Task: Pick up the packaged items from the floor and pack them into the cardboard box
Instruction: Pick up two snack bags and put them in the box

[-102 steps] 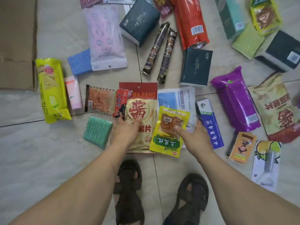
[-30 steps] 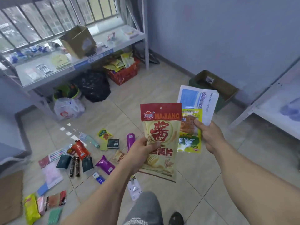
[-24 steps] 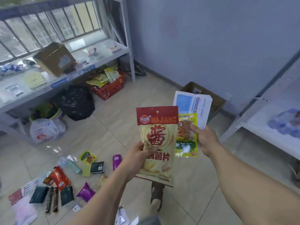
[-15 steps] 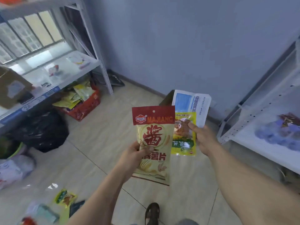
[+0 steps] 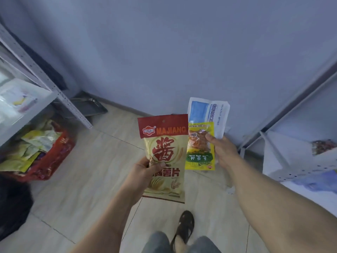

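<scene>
Chip bag (image 5: 164, 152) upright, long axis vertical, red top up

The white packet (image 5: 215, 114) is partly hidden behind the yellow packet (image 5: 199, 152).

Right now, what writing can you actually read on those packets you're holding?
"MAJIANG": red top band of the chip bag in the left hand.
Large Chinese characters below it: visible, not transcribed.
Yellow snack packet, right hand: upside-down, too blurred.
White and blue packet: too small.
</scene>
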